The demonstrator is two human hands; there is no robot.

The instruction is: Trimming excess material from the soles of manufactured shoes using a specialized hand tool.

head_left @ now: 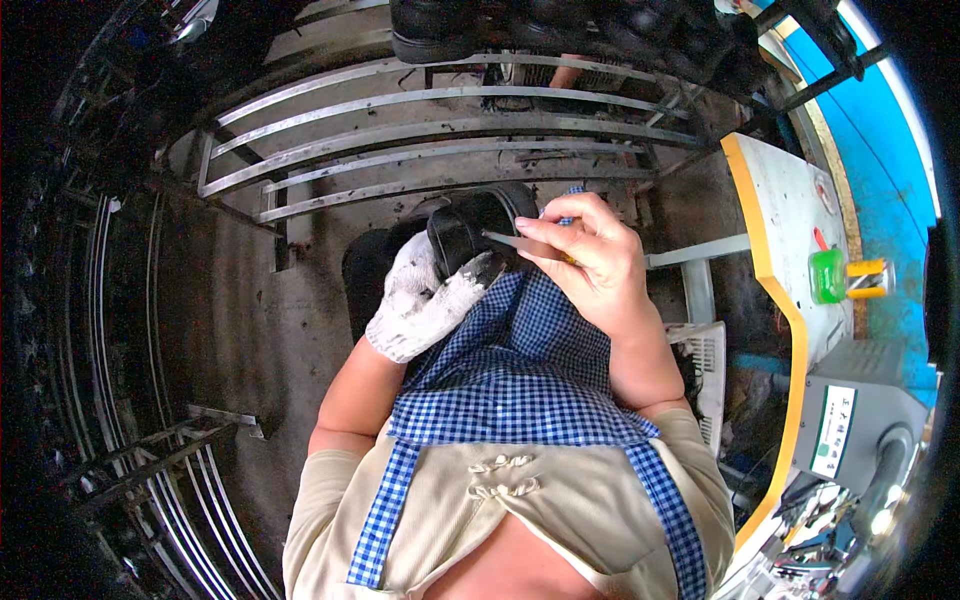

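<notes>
Black shoe: the black shoe (458, 235) sits right up against my left hand (425, 300), over my lap, rounded end toward me. My right hand (600, 255) is just to the right of it.
Left hand: gloved and wrapped around the shoe from the left and below, thumb laid along the near side, so it's closed as far as the shoe lets it. Most of my fingers are hidden behind the thing, sorry.
Right hand: bare, thumb and fingers pinched on a thin metal blade (520, 243), with a bit of yellow showing near my palm.
Blade tip: pointing left, right at the shoe; honestly can't tell if it's touching or just over it.
Shoe material: dark and smooth with a soft shine, curvy at the end, can't swear if it's leather.
Glove: white knit, kinda fuzzy, with dark smudges toward the thumb tip.
Apron: the blue-and-white checked apron (520, 400) is woven cloth, bunched in folds under my hands.
Ahead: a bare metal rack (440, 140) with long straight bars, looking bent by the lens.
Right side: a white worktable (785, 220) with a thick yellow edge, a green container (827, 277) on it, plus a boxy grey machine housing (868, 385) nearer me.
</notes>
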